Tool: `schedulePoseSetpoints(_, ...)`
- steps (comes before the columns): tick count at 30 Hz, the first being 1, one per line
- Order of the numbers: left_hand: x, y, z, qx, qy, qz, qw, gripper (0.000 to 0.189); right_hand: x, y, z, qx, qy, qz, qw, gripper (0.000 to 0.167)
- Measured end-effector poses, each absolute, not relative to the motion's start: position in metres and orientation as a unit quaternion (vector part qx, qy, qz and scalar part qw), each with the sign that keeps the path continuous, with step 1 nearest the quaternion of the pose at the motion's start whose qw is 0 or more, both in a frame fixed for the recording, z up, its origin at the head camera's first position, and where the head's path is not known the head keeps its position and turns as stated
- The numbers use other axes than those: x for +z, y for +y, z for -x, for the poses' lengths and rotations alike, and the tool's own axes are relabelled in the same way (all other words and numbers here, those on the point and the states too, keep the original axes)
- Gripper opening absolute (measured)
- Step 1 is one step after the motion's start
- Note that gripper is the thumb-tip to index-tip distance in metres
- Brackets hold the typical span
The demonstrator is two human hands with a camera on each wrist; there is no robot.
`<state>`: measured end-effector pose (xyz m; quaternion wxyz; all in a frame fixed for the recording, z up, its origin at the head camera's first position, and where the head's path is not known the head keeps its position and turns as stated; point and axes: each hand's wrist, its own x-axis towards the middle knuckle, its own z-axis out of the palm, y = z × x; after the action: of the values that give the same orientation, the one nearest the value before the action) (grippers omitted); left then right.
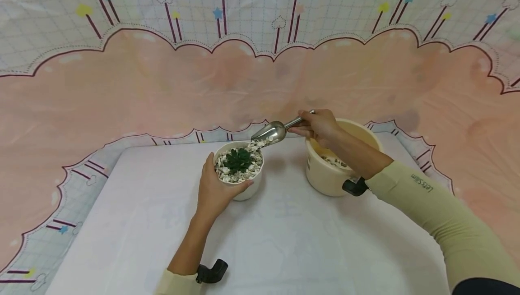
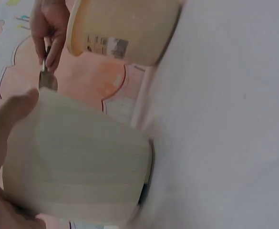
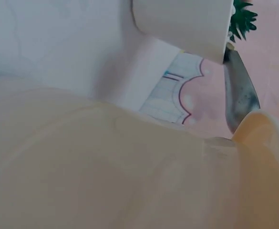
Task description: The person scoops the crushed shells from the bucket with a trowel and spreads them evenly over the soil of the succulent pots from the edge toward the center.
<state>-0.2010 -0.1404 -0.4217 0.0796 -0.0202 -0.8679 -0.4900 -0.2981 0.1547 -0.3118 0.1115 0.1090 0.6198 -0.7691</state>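
Note:
A white pot [image 1: 248,192] holds a dark green succulent [image 1: 238,160] ringed by pale pebbles [image 1: 229,177]. My left hand [image 1: 215,191] grips it, with the thumb on the near side and fingers round the left. In the left wrist view the pot [image 2: 82,157] fills the lower left. Between the fingers of my right hand [image 1: 318,126] is the handle of a metal scoop [image 1: 273,131]. Its lip tilts down at the pot's far right rim, pebbles at its mouth. The right wrist view shows the scoop [image 3: 241,88] against the pot's rim, the succulent [image 3: 242,20] behind.
A cream bucket [image 1: 329,180] with some pebbles inside stands right of the pot, under my right forearm. Its wall [image 3: 106,167] blocks much of the right wrist view. Both stand over a white-covered table [image 1: 284,241]. A patterned cloth [image 1: 243,92] hangs behind.

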Motion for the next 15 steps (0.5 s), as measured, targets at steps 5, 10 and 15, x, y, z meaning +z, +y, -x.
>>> schedulePoseSetpoints(5,-0.419,-0.153,0.208,-0.476,-0.877,0.053,0.035,0.129,-0.312,0.154,0.298,-0.769,0.62,-0.108,0.113,0.028)
schedulePoseSetpoints(10,-0.413,-0.153,0.206,-0.482,-0.875,0.055,0.009,0.133,-0.311,0.153,0.297,-0.767,0.623,-0.106,0.109,0.028)
schedulePoseSetpoints(15,-0.412,-0.138,0.197,-0.486,-0.873,0.018,0.042,0.136,-0.311,0.152,0.299,-0.771,0.619,-0.105,0.107,0.029)
